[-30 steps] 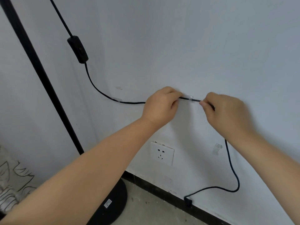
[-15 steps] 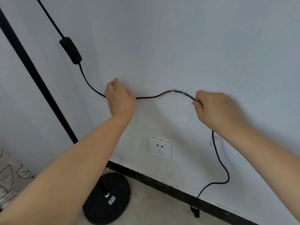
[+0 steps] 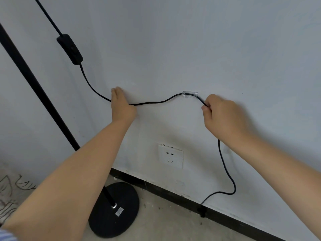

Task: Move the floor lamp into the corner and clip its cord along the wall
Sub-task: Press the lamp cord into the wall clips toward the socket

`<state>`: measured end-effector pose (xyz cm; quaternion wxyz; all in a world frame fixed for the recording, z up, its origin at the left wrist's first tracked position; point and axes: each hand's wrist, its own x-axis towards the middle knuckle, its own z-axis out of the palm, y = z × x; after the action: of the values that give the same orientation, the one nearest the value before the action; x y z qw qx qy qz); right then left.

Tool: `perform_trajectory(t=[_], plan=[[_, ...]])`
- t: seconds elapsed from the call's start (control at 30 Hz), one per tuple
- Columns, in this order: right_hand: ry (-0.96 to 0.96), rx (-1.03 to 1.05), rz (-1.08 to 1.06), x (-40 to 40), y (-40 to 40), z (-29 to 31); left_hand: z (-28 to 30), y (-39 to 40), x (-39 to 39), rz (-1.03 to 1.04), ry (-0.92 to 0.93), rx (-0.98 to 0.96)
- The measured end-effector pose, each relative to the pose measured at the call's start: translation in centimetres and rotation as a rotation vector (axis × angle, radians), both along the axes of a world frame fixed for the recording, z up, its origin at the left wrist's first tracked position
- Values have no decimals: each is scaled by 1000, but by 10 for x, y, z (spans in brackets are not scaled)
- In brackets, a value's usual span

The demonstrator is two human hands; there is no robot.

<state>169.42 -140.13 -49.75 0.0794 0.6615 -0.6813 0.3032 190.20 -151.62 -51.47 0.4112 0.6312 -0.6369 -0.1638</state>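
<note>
The black floor lamp pole [image 3: 34,86] slants up at the left from its round base [image 3: 119,211] on the floor. Its black cord [image 3: 156,102] runs from an inline switch [image 3: 70,49] down along the white wall and through a clear clip [image 3: 189,94]. My left hand [image 3: 121,105] lies against the wall on the cord, left of the clip, fingers together. My right hand [image 3: 220,117] pinches the cord just right of the clip. Below it the cord hangs in a loop to the plug [image 3: 202,211] at the black baseboard.
A white wall socket [image 3: 171,156] sits below the clip, with nothing plugged in. A black baseboard [image 3: 173,190] runs along the bare concrete floor. Patterned fabric [image 3: 12,190] shows at the lower left. Another clear clip [image 3: 226,150] is partly hidden behind my right forearm.
My left hand let go beside the clip and moved left along the cord to press it on the wall. The cord now sags between hand and clip. The right hand kept its pinch.
</note>
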Motion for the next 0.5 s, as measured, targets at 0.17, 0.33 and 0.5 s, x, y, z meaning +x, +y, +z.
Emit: perform_trajectory(t=[0.17, 0.33, 0.5], plan=[[-59, -27, 22, 0, -4, -4, -4, 0, 0, -82, -58, 52], [-115, -71, 56, -3, -7, -6, -1, 6, -1, -40, -114, 52], [-215, -64, 85, -4, -7, -10, -4, 37, -36, -143, -179, -312]])
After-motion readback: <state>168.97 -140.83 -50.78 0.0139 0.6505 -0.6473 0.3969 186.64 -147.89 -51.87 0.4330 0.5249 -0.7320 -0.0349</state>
